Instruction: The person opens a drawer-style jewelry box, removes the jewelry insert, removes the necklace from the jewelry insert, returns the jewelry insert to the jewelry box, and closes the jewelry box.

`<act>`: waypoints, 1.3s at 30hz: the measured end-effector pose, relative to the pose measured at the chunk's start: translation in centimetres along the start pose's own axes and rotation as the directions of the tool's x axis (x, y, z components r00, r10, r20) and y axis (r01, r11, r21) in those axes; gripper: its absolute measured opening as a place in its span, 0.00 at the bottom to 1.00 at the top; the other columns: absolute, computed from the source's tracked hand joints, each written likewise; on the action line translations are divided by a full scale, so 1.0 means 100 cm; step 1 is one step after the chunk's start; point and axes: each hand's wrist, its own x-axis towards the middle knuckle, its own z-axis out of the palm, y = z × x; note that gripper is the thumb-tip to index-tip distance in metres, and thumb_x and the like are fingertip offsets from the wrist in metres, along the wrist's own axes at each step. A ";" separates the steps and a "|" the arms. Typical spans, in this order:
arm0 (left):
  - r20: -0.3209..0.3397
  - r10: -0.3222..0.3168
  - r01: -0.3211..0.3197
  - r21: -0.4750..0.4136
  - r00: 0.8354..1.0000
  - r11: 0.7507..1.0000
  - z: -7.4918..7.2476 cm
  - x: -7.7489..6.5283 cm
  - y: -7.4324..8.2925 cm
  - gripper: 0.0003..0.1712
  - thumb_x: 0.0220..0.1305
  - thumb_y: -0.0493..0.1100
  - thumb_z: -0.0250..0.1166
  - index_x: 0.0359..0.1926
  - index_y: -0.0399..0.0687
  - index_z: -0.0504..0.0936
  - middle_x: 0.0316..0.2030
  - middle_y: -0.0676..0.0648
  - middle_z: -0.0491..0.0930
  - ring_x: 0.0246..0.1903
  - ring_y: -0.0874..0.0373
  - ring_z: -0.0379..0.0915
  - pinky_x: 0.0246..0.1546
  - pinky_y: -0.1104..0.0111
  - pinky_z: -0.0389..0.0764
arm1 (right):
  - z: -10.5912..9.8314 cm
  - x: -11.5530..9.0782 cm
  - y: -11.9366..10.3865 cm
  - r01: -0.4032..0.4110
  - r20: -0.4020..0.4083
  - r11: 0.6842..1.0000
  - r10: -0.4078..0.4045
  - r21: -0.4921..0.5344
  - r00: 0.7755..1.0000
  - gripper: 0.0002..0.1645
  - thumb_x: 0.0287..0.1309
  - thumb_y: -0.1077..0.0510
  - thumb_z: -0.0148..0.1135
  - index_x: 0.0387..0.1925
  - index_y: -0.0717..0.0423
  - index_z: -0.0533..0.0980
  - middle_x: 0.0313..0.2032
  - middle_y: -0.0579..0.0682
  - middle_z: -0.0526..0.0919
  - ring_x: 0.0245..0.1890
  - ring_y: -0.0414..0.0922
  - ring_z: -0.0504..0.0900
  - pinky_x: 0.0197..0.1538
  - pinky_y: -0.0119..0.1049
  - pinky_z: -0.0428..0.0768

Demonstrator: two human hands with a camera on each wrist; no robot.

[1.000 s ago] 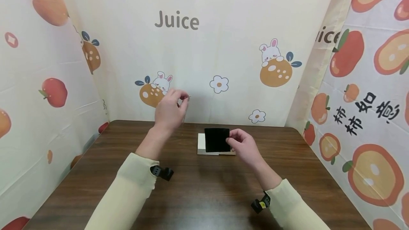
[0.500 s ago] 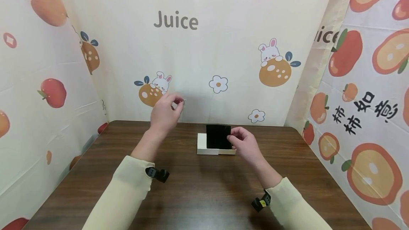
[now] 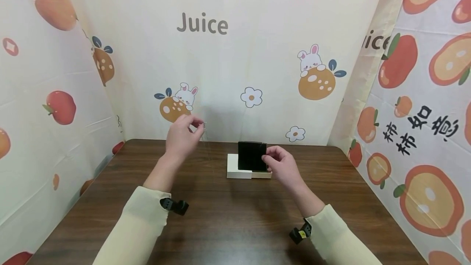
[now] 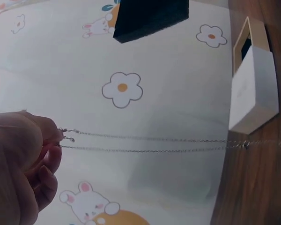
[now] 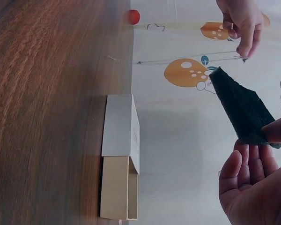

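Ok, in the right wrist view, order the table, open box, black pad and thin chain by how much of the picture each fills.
1. Table
2. Open box
3. Black pad
4. Thin chain, long but very slender

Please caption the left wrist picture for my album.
Left fingers pinch a fine silvery chain, a white box and dark pad nearby.

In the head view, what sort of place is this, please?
Probably a small screened-off recording booth: fruit-printed cloth hangs behind and on both sides of the wooden table, and black wrist devices, likely cameras, are worn at the sleeves.
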 end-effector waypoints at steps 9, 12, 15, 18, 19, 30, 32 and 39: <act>0.071 -0.070 0.067 0.039 0.995 0.997 -0.003 -0.009 -0.021 0.09 0.75 0.41 0.69 0.47 0.40 0.91 0.43 0.39 0.87 0.40 0.44 0.80 0.42 0.56 0.83 | -0.002 -0.001 0.001 -0.016 0.014 1.000 0.016 -0.003 1.000 0.10 0.76 0.60 0.64 0.52 0.63 0.80 0.41 0.48 0.83 0.39 0.44 0.80 0.39 0.28 0.84; 0.098 -0.102 0.097 0.054 0.990 0.994 -0.005 -0.012 -0.029 0.09 0.75 0.41 0.68 0.47 0.40 0.91 0.44 0.39 0.87 0.42 0.43 0.80 0.44 0.54 0.84 | -0.002 -0.001 0.001 -0.013 0.018 1.000 0.013 -0.003 1.000 0.11 0.76 0.60 0.64 0.52 0.64 0.80 0.42 0.48 0.83 0.40 0.45 0.80 0.40 0.29 0.84; 0.120 -0.121 0.113 0.065 0.985 0.991 -0.005 -0.014 -0.037 0.09 0.75 0.41 0.68 0.47 0.40 0.91 0.44 0.38 0.88 0.46 0.42 0.81 0.47 0.50 0.86 | -0.003 -0.001 0.001 -0.008 0.020 1.000 0.009 -0.003 1.000 0.11 0.76 0.60 0.64 0.52 0.64 0.80 0.41 0.48 0.83 0.40 0.44 0.80 0.40 0.29 0.84; 0.148 -0.136 0.127 0.068 0.979 0.989 -0.004 -0.016 -0.045 0.09 0.76 0.40 0.67 0.46 0.39 0.91 0.45 0.38 0.87 0.48 0.40 0.82 0.52 0.46 0.86 | -0.003 -0.001 0.002 -0.013 0.019 1.000 0.013 -0.008 1.000 0.11 0.76 0.60 0.65 0.52 0.63 0.80 0.41 0.48 0.82 0.38 0.44 0.80 0.38 0.28 0.83; 0.160 -0.147 0.137 0.071 0.976 0.988 -0.004 -0.017 -0.048 0.09 0.76 0.40 0.67 0.46 0.39 0.90 0.46 0.38 0.87 0.49 0.40 0.82 0.53 0.46 0.86 | -0.003 -0.001 0.002 -0.015 0.018 1.000 0.015 -0.008 1.000 0.11 0.76 0.60 0.65 0.52 0.63 0.80 0.41 0.48 0.82 0.37 0.43 0.79 0.38 0.28 0.83; 0.335 -0.312 0.262 0.186 0.889 0.947 0.005 -0.027 -0.084 0.14 0.82 0.45 0.63 0.54 0.41 0.89 0.51 0.38 0.89 0.50 0.42 0.83 0.54 0.46 0.84 | -0.002 -0.001 0.004 -0.021 0.008 1.000 0.021 0.004 1.000 0.10 0.76 0.61 0.64 0.52 0.64 0.80 0.42 0.49 0.83 0.41 0.46 0.80 0.40 0.29 0.84; 0.360 -0.325 0.268 0.199 0.874 0.942 0.007 -0.029 -0.090 0.13 0.82 0.44 0.63 0.54 0.42 0.89 0.50 0.38 0.89 0.48 0.43 0.82 0.51 0.48 0.84 | -0.003 -0.001 0.004 -0.024 0.009 1.000 0.024 0.004 1.000 0.11 0.76 0.61 0.64 0.52 0.64 0.80 0.42 0.49 0.83 0.42 0.46 0.80 0.41 0.29 0.84; 0.447 -0.371 0.290 0.241 0.814 0.926 0.018 -0.037 -0.104 0.11 0.81 0.42 0.63 0.52 0.41 0.89 0.47 0.39 0.88 0.43 0.46 0.81 0.47 0.52 0.84 | -0.003 0.000 0.004 -0.027 0.009 1.000 0.027 0.007 1.000 0.10 0.76 0.61 0.64 0.52 0.64 0.80 0.42 0.49 0.83 0.42 0.46 0.80 0.41 0.29 0.84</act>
